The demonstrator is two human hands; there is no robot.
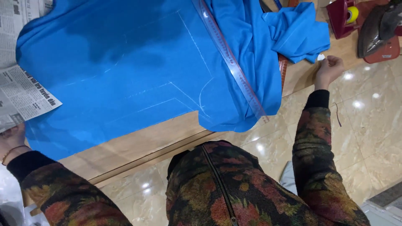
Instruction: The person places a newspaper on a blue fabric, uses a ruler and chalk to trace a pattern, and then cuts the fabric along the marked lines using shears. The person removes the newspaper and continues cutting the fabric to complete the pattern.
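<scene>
A large blue cloth (125, 62) lies spread on a wooden table (138, 146), marked with white chalk lines. A long clear ruler (232, 62) lies slanted across its right side. My right hand (328, 69) hovers at the table's right edge, fingers pinched on a small white piece of chalk (321, 57), just below a bunched fold of blue cloth (295, 31). My left hand (12, 140) rests at the far left by the cloth's edge and a newspaper (23, 94), fingers curled; what it holds is hidden.
A dark iron (377, 25) sits on a red stand at the top right, next to a maroon holder with a yellow roll (351, 14). Glossy beige floor tiles (368, 125) lie right of the table. White plastic (10, 201) shows at the bottom left.
</scene>
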